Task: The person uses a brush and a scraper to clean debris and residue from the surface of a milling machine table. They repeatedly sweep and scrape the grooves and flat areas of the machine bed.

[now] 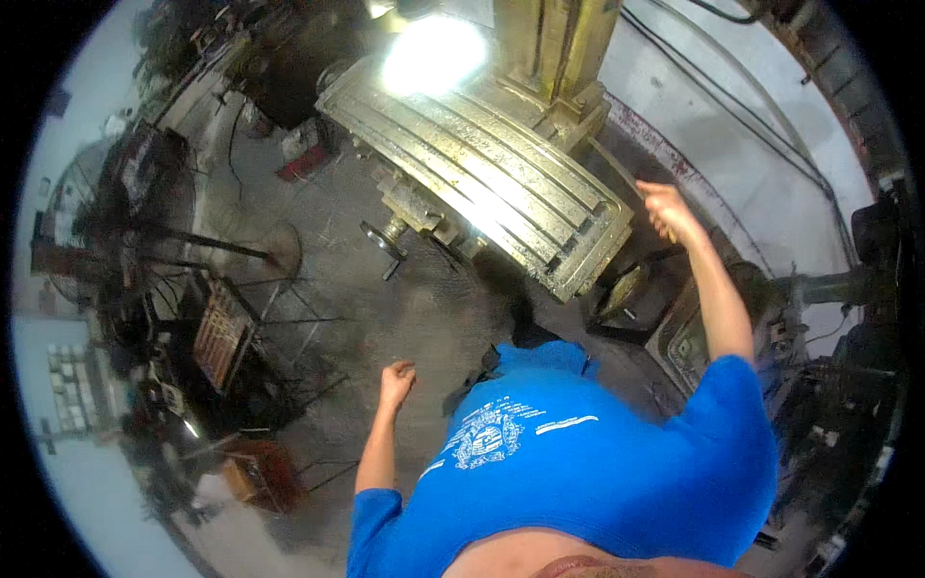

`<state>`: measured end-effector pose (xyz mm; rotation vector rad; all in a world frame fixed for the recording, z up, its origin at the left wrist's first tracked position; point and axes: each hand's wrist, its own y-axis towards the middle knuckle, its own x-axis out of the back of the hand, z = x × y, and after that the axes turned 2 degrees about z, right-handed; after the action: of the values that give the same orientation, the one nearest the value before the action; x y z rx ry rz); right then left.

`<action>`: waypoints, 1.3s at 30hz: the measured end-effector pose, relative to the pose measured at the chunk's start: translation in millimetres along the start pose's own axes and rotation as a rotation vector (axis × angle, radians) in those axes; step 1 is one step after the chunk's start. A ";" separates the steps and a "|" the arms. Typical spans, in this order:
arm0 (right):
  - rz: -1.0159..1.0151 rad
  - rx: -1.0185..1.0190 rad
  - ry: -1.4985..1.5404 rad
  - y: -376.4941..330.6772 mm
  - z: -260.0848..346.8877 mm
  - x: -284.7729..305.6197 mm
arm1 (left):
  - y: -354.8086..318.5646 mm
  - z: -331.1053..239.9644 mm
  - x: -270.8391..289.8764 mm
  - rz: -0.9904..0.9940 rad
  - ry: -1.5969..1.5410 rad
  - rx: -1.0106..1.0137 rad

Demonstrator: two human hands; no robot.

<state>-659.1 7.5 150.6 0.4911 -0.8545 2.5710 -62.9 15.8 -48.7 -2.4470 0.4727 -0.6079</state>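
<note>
My right hand is closed around a long thin stick-like tool, beyond the right end of a milling machine table. The tool points away from me, toward the base of the machine's column; its far tip is too small to make out. A short yellowish end shows below my fist. Long slots run along the metal table, and small chips or specks lie scattered over it. My left hand hangs low beside my body with its fingers curled in, touching nothing I can see.
A bright lamp glares over the table's far left. A handwheel juts out from its near side. At left stand a pedestal fan and a slatted rack. An orange-brown box sits lower left. Cables hang along the right wall.
</note>
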 end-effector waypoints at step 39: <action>-0.009 0.108 0.315 -176.9 7.0 -89.7 | 261.0 -167.5 -152.6 0.272 1.613 -0.750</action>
<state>-498.8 111.9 203.3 0.1122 -0.6049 2.6005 -327.3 -191.4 -130.2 -1.7667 1.8062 -2.5412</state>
